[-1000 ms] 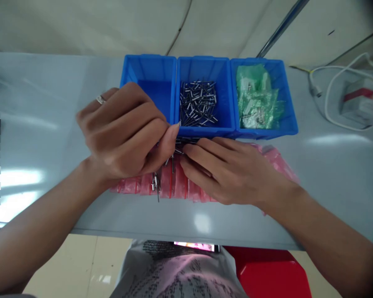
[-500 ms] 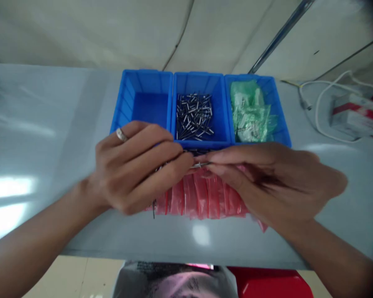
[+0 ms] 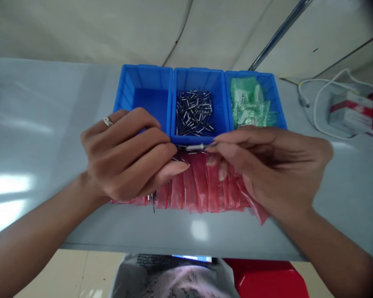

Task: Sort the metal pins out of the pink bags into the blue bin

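A silver pop rivet [image 3: 195,147] lies level between my two hands. My right hand [image 3: 276,165] pinches its thin pin between thumb and forefinger, the other fingers curled below. My left hand [image 3: 130,157], wearing a ring, is closed with its back to me. Thin metal rivet parts show at its fingertips; how many it holds is hidden. Beneath both hands, a row of pink plastic bags [image 3: 202,186] lies on the table. More rivets [image 3: 152,198] stick out below my left hand, over the bags' near edge.
Behind the hands stand three blue bins: the left bin [image 3: 121,89] shows bare floor, the middle holds loose rivets [image 3: 194,111], the right holds green plastic bags [image 3: 250,101]. A white cable [image 3: 317,107] and a box [image 3: 351,109] lie right. A red stool [image 3: 267,279] stands below the table edge.
My hands have drawn slightly apart, the left moving left and both rising a little in view. More of the rivet's body now shows, and the left thumb has become visible.
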Demonstrator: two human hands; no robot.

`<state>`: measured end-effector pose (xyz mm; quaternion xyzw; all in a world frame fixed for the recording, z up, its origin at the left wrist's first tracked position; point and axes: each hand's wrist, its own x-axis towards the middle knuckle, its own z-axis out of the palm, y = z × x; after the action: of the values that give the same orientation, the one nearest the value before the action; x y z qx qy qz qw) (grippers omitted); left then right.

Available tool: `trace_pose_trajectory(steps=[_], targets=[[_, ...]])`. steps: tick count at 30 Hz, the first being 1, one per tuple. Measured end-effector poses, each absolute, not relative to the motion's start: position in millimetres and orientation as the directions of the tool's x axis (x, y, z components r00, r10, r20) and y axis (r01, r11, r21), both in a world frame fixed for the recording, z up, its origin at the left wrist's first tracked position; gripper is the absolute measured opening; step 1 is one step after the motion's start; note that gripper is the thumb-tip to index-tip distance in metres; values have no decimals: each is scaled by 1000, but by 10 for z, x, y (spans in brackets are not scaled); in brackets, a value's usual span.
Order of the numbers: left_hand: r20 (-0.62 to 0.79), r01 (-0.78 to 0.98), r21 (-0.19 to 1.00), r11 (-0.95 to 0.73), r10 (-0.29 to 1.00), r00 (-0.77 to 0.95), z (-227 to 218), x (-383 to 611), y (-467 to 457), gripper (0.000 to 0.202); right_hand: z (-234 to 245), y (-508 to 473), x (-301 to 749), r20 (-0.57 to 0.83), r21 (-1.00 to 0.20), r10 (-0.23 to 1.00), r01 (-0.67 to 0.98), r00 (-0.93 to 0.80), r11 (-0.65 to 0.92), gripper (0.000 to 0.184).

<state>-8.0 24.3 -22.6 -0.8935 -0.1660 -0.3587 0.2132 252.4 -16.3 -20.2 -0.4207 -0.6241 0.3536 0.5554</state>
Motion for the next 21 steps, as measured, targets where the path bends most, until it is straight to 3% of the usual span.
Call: trace_pose_trajectory(steps=[3, 5, 7, 10, 13, 14, 21], targets=[[726, 503, -250, -827, 184, 663, -239, -122, 241, 9, -207, -120, 2544, 383, -924, 923, -30, -35, 382, 28], [734, 542, -247, -803, 210, 646, -244, -148, 250, 5, -192, -120, 2573, 454, -887, 888, 64, -73, 458, 43], [748, 554, -255, -793, 202, 633, -247, -167, 274, 6, -182, -137, 2597, 556, -776, 811, 237, -184, 585, 51], [760, 534, -272, -801, 162, 630, -253, -179, 321, 8, -203, -156, 2586, 646, -434, 573, 375, -504, 819, 37], [766, 530, -271, -804, 154, 625, -253, -167, 352, 9, -256, -151, 2509, 544, -5, 285, 337, -789, 942, 29], [769, 533, -270, -802, 153, 620, -251, -159, 356, 11, -273, -149, 2476, 497, 79, 230, 308, -837, 948, 30], [800, 567, -268, -779, 148, 581, -242, -111, 349, 21, -338, -147, 2315, 472, 183, 161, 276, -867, 944, 24]])
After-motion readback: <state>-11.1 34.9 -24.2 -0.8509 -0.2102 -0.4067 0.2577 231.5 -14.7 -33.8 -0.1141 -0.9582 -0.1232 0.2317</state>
